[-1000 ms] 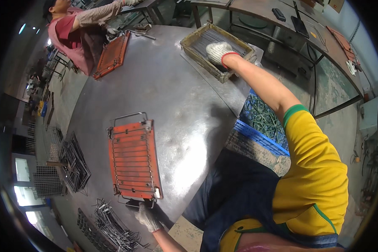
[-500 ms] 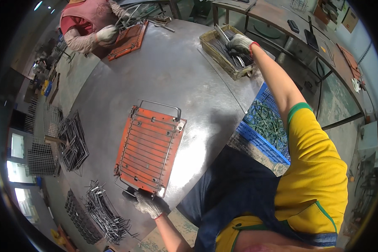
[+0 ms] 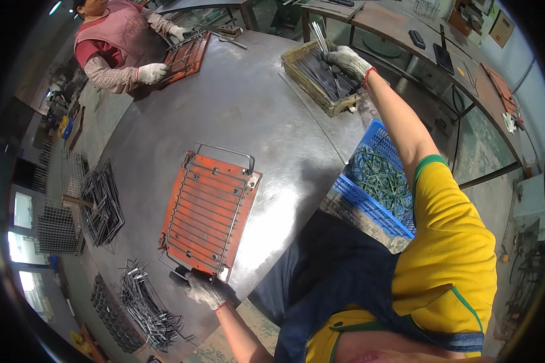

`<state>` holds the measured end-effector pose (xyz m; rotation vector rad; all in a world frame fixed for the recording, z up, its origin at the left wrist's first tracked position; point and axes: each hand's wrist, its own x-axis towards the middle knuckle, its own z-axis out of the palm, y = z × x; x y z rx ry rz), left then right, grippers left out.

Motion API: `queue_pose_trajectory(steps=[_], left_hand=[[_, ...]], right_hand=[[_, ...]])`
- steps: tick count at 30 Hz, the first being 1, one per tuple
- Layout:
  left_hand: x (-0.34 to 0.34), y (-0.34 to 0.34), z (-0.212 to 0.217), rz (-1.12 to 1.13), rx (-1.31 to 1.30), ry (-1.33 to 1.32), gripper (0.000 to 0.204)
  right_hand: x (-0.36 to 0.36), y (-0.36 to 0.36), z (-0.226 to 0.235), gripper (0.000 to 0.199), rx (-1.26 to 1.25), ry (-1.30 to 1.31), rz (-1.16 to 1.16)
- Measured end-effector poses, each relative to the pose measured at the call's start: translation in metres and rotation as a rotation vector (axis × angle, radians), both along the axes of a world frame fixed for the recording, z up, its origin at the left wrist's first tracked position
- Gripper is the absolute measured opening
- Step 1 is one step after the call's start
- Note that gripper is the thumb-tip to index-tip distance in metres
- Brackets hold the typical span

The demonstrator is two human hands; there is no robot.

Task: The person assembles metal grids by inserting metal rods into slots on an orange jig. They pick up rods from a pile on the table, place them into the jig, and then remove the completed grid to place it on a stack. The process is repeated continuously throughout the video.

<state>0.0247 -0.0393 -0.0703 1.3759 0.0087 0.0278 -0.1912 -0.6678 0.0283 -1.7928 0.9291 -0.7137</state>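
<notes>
An orange jig plate (image 3: 211, 213) with a wire grid laid on it lies on the round grey metal table (image 3: 254, 115). My gloved left hand (image 3: 204, 290) grips a dark handle at the plate's near corner. My gloved right hand (image 3: 347, 62) reaches far across into a shallow tray of thin metal rods (image 3: 320, 77) and holds a few rods that stick up from its fingers.
A blue plastic crate of green wire pieces (image 3: 376, 176) sits by my right side. Stacks of finished wire racks (image 3: 103, 202) and bent wire parts (image 3: 144, 304) lie to the left. Across the table a person in a pink vest (image 3: 118, 48) works on another orange jig (image 3: 186, 54).
The view has swung, so the jig plate now sits nearer the middle. My right hand has lifted a few rods out of the tray. My left hand stays on the plate's handle.
</notes>
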Motion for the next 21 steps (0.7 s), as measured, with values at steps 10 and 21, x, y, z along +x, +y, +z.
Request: queue_pose_trajectory(steps=[10,21], left_hand=[[0.007,-0.007,-0.001,0.043,0.026,0.042,0.062],[0.006,-0.003,0.002,0.064,0.047,0.011,0.064]], right_hand=[[0.011,-0.024,-0.006,0.039,-0.505,0.841,0.062],[0.042,-0.009,-0.021,0.033,-0.374,0.851,0.027]])
